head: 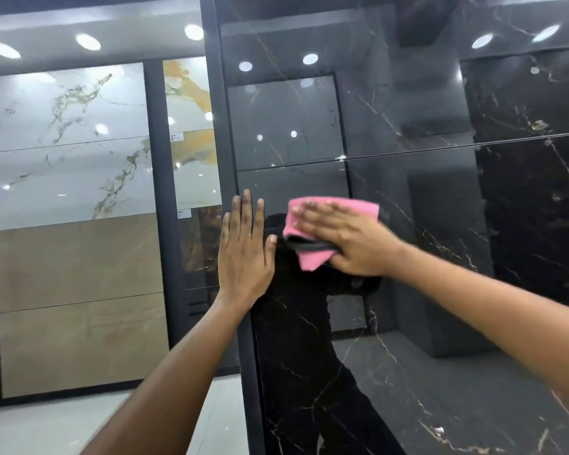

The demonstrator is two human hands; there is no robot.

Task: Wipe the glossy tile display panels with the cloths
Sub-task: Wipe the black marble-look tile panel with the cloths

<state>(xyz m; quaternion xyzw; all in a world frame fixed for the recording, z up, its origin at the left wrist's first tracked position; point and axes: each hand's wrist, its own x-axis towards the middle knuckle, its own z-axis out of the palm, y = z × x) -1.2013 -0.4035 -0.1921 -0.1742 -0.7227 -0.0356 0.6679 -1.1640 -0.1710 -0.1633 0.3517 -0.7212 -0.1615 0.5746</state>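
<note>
Pink cloth [312, 231] pressed flat against the glossy black marble-veined panel [408, 224], near its left edge and just below the horizontal seam [440, 150] between upper and lower tiles. Right hand [345, 239] spread over the cloth, fingers straight and pointing left, palm pushing it onto the surface; forearm reaching in from the lower right. Something dark at the cloth's lower edge under the thumb, too unclear to identify. Left hand [243, 251] flat and open on the panel's left edge beside the dark vertical frame [225, 126], fingers together and pointing up, holding nothing, just left of the cloth without touching it. Farther left, pale marble and beige display tiles [73, 224] standing upright above a light floor [46, 431].
</note>
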